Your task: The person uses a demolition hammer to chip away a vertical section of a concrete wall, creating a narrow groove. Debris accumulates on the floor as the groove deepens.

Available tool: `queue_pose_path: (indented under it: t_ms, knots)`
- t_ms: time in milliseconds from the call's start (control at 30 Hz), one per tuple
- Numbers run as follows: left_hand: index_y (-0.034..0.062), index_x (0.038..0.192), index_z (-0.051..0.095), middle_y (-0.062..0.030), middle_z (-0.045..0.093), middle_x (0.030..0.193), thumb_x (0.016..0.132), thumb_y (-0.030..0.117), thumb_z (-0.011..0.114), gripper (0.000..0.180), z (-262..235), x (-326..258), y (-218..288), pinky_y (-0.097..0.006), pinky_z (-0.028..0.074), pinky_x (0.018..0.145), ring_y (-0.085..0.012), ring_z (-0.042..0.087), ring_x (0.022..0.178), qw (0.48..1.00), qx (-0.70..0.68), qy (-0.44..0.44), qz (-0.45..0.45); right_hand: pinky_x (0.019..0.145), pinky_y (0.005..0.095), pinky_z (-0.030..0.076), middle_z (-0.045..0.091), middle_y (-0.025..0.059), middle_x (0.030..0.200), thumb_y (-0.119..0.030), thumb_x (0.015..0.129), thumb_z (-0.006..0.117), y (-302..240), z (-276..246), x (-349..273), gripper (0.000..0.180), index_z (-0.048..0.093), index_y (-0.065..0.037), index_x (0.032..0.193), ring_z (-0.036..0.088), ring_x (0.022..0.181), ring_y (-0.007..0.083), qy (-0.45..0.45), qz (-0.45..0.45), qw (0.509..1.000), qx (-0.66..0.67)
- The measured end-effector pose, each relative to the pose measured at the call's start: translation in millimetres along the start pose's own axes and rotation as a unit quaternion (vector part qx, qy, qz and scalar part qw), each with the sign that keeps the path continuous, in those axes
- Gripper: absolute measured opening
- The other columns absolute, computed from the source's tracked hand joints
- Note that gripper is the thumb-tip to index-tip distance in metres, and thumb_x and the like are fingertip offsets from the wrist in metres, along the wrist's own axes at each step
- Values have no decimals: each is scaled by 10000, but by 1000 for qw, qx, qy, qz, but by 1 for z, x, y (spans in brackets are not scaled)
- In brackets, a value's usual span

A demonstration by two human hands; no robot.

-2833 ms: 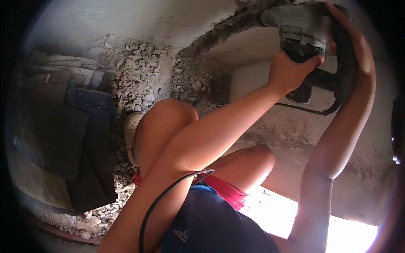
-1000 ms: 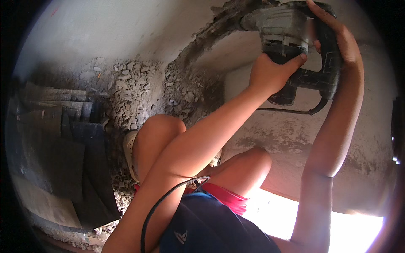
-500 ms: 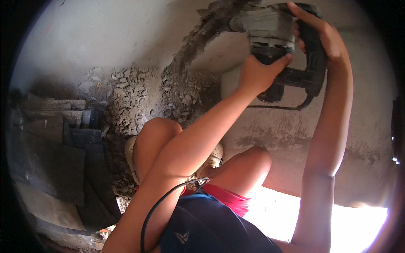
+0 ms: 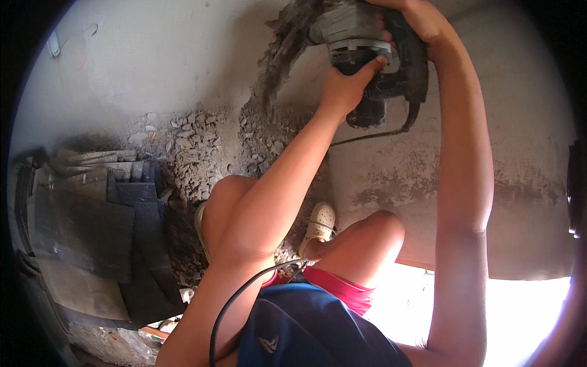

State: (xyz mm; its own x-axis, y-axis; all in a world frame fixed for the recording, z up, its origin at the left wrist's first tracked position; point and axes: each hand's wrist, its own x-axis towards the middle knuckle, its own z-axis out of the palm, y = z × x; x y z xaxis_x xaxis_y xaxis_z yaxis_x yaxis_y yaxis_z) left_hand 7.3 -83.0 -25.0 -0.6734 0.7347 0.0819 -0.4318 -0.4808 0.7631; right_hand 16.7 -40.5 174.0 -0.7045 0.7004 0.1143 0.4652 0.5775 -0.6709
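Observation:
A grey and black demolition hammer (image 4: 345, 25) is held up against the wall at the top of the view. Its front end points left into a rough chiselled groove (image 4: 282, 58); the bit's tip cannot be made out. My left hand (image 4: 347, 87) grips the dark motor body from below, thumb laid across it and the other fingers hidden. Around the rear handle (image 4: 414, 58), my right hand (image 4: 423, 23) is closed, partly cut off by the upper edge. A black cord (image 4: 373, 138) runs from the handle's lower end and passes behind my left forearm.
Broken rubble (image 4: 195, 144) lies along the foot of the wall. Dark flat sheets (image 4: 82, 226) are stacked at the left. My crouched knees and a pale clog (image 4: 320, 221) are below the tool. Another length of cord (image 4: 235, 293) loops by my left arm.
The hammer and both hands now appear farther left and a little higher in the view, as the sheets and rubble shift slightly right and down. Both hands keep their hold.

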Motion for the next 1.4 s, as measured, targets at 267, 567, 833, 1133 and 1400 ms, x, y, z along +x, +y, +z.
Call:
queue_pose_path:
  t_ms: [267,567,833,1133,1400]
  knots:
    - [-164,1407,525,-247,668,1322,769,603,872,1056,3,-9,14,-410,534,1011,-324,681,1187,999,-4,-7,-38,636,435,528,719,130,827,-319,911,752,-2,-9,18,339,747,19,922,645,669,260,-136,31,990,17]
    - [-183,1417,497,-278,642,1357,767,632,863,1105,-3,2,12,-427,526,1035,-347,664,1225,1000,17,-11,-24,601,419,506,686,107,754,-278,932,719,-8,-4,6,287,739,8,904,613,631,232,-73,31,996,36]
    - [-160,1431,496,-268,644,1356,779,628,856,1084,-7,-7,6,-436,528,1034,-346,667,1221,1000,14,-6,-25,611,414,513,674,102,744,-219,926,678,16,4,31,229,721,-7,850,602,624,229,-106,14,994,18]
    - [-42,1417,571,-173,686,1290,877,486,826,798,-20,-13,0,-429,545,992,-268,686,1147,997,18,-11,-72,605,393,545,711,120,776,-256,901,713,17,12,-9,275,741,12,850,663,658,232,-82,40,995,43]
    - [-39,1176,736,-148,763,1174,790,488,909,675,-6,-76,-65,-377,547,925,-226,717,1085,992,79,98,-5,554,331,495,679,80,739,-347,886,792,75,9,-86,365,714,6,836,620,608,169,-75,51,991,101]
